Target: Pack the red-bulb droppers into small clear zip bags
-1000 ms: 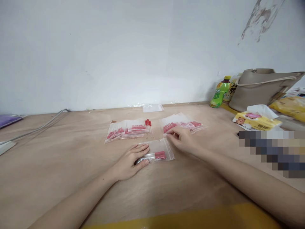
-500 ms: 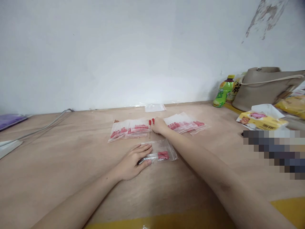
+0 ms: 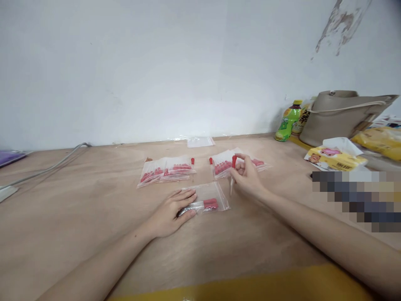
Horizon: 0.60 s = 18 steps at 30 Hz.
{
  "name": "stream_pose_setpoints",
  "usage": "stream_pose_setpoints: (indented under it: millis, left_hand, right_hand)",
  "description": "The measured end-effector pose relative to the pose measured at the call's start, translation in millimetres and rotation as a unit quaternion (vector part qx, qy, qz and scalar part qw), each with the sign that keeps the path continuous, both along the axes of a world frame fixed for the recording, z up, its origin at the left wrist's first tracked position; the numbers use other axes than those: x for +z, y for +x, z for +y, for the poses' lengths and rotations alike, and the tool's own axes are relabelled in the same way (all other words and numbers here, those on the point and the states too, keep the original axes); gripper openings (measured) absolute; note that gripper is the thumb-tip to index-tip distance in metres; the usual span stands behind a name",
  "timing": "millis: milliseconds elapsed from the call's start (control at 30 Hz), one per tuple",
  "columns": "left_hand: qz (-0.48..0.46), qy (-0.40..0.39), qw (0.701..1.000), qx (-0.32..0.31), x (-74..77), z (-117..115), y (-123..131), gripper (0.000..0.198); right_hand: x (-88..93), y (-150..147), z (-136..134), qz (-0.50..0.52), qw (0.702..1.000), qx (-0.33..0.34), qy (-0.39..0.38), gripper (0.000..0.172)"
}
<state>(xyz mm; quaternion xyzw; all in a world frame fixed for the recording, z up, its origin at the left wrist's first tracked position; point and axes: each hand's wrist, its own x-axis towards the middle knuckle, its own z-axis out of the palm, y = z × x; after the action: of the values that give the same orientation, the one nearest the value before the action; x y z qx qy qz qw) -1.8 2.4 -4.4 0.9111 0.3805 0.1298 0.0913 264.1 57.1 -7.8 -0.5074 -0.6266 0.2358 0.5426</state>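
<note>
My left hand (image 3: 177, 211) lies flat, fingers stretched, over the left part of a clear zip bag (image 3: 219, 193). Inside that bag are glass droppers with red rubber bulbs (image 3: 210, 203). My right hand (image 3: 246, 173) pinches a dropper (image 3: 234, 163) by its red bulb, with the clear tip pointing down beside the bag. Behind the bag lie two loose droppers, a left one (image 3: 192, 161) and a right one (image 3: 211, 161). Filled bags of red-bulbed droppers spread to the left (image 3: 163, 167) and to the right (image 3: 222, 167), the latter partly behind my right hand.
An empty-looking zip bag (image 3: 201, 142) lies by the wall. At right stand a green drink bottle (image 3: 285, 123), a beige handbag (image 3: 338, 115) and a yellow tissue pack (image 3: 333, 158). A grey cable (image 3: 59, 164) and a purple item (image 3: 11, 158) are at left.
My right hand has moved right, away from the middle, and now holds a dropper up. A loose dropper now shows near where it was. My left hand stays on the bag.
</note>
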Motion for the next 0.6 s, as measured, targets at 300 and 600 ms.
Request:
stream_pose_setpoints:
  millis: [300, 600]
  left_hand:
    - [-0.003, -0.007, 1.000, -0.001, 0.9, -0.6, -0.1, 0.043]
    - [-0.012, 0.000, 1.000, -0.001, 0.0, -1.4, 0.2, 0.043]
  right_hand:
    - [-15.5, -9.5, -16.8, 0.258, 0.963, 0.017, -0.077, 0.049]
    - [-11.4, -1.7, -18.2, 0.323, 0.942, -0.005, -0.087, 0.051]
